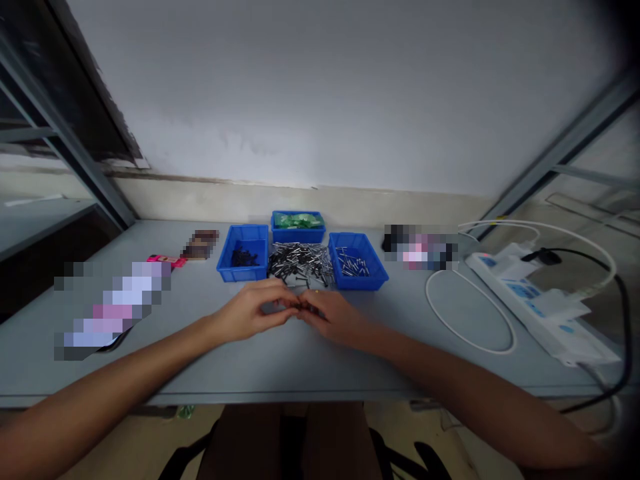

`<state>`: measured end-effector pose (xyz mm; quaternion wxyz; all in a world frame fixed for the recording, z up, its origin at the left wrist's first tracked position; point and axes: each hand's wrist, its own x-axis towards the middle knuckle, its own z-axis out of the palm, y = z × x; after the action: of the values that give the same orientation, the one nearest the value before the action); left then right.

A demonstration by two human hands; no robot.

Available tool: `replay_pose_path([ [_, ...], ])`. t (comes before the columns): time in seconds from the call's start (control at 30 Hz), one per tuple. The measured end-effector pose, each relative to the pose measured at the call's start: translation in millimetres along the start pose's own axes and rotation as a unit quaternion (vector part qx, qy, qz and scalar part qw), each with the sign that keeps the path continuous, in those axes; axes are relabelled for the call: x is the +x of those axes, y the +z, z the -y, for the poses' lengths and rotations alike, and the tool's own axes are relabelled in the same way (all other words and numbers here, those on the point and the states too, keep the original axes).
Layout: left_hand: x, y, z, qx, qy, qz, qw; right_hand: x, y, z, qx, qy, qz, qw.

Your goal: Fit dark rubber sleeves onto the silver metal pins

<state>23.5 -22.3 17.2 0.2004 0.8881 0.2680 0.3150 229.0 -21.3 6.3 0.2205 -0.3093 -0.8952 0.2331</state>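
Above the table's middle, my left hand (257, 310) and my right hand (336, 317) meet at the fingertips. Both are closed in a pinch, and whatever small dark thing lies between them is too hidden to name. Just beyond the fingers is a loose pile of thin metal pins or screws (300, 260). Left of the pile stands a blue bin (243, 273) with small black parts (244, 257) inside. To its right, another blue bin (361, 280) holds shiny metal pieces (353, 264). A third blue bin (299, 235), behind the pile, contains green bags (299, 220).
A blurred-out phone-like device (117, 307) and a pink item (167, 261) lie on the left of the grey table (280, 373). On the right are another blurred object (420, 248), a white power strip (540, 307) and looping cables (510, 333). A wall (320, 100) rises behind.
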Motion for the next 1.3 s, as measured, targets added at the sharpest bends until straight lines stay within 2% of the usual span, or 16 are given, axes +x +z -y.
replay_pose_path([
  [0.1, 0.7, -3.6, -1.4, 0.021, 0.039, 0.007, 0.999, 0.1, -1.5, 0.9, -0.023, -0.005, 0.008, 1.0],
  [0.2, 2.6, -16.2, 1.3, 0.091, 0.053, -0.018, 0.994, 0.3, -2.7, 0.5, -0.07, -0.016, 0.006, 0.997],
  [0.27, 4.8, -28.2, 7.2, 0.167, 0.034, -0.056, 0.984, 0.2, -3.0, -0.7, -0.106, -0.023, 0.005, 0.994],
  [0.4, 8.6, -50.0, 27.2, 0.285, -0.057, -0.13, 0.948, -0.3, -3.0, -4.3, -0.128, -0.012, 0.004, 0.992],
  [0.53, 9.0, -58.7, 39.8, 0.32, -0.125, -0.128, 0.93, -0.5, -2.4, -7.9, -0.136, 0.014, 0.005, 0.991],
  [0.63, 8.3, -54.4, 30.6, 0.312, -0.098, -0.139, 0.935, -0.6, -1.7, -10.1, -0.165, 0.022, 0.014, 0.986],
  [0.7, 7.5, -45.5, 18.8, 0.272, -0.043, -0.107, 0.955, -0.8, -1.2, -11.6, -0.182, 0.026, 0.02, 0.983],
  [0.8, 5.4, -25.3, 5.9, 0.218, 0.042, 0.034, 0.974, -1.2, -0.6, -13.8, -0.202, 0.032, 0.019, 0.979],
  [0.87, 3.8, -12.3, 5.4, 0.218, 0.053, 0.103, 0.969, -1.1, -0.4, -14.5, -0.207, 0.03, 0.015, 0.978],
  [0.93, 2.4, -4.1, 10.2, 0.213, 0.035, 0.143, 0.966, -0.8, -0.7, -14.2, -0.204, 0.028, 0.012, 0.978],
  [1.0, 1.7, -1.7, 16.7, 0.212, -0.001, 0.149, 0.966, -0.2, -1.3, -13.2, -0.2, 0.03, 0.009, 0.979],
  [1.13, 2.2, -2.4, 24.0, 0.218, -0.069, 0.113, 0.967, 1.0, -1.2, -11.9, -0.209, 0.041, 0.002, 0.977],
  [1.2, 2.8, 0.1, 24.6, 0.214, -0.08, 0.104, 0.968, 1.4, 0.1, -12.3, -0.22, 0.038, 0.006, 0.975],
  [1.3, 3.2, 6.3, 25.3, 0.209, -0.073, 0.122, 0.968, 1.8, 2.6, -12.5, -0.229, 0.016, 0.025, 0.973],
])
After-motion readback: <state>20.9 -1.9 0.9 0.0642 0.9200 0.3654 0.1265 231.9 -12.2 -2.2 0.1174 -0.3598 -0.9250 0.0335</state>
